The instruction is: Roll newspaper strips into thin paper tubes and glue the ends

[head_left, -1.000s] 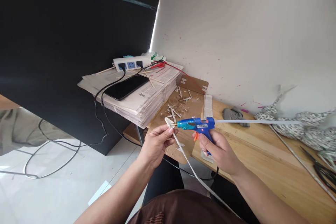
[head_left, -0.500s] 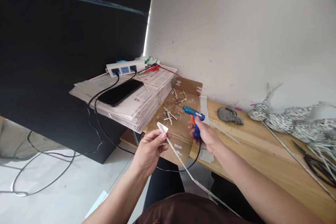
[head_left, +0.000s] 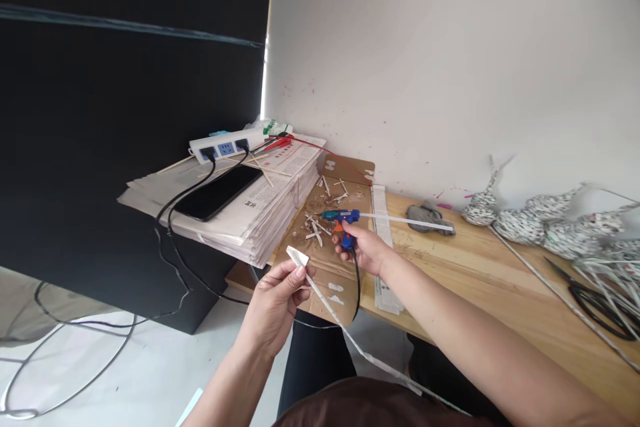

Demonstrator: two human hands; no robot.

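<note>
Nearest, the paper stick runs up from the bottom edge, across the front of the brown clothing, to the left hand, which pinches it between thumb and fingers just below its flat white tip. A little farther off, the right hand is wrapped round the handle of the glue gun; whether the orange trigger is squeezed I cannot tell. The gun's nozzle points left, above or on the scraps lying on the cardboard, apart from the tip, and a long white glue stick juts from its back. The step in hand seems to be gluing at the tip, with the gun held clear of it at this moment. The next move probably calls for a free finger to press the tip, so the gun would want setting down, its hot end away from skin and paper. Beyond, newspapers are stacked on the left, bearing a phone and a power strip; on the right, woven pieces sit on the counter by the wall.
</note>
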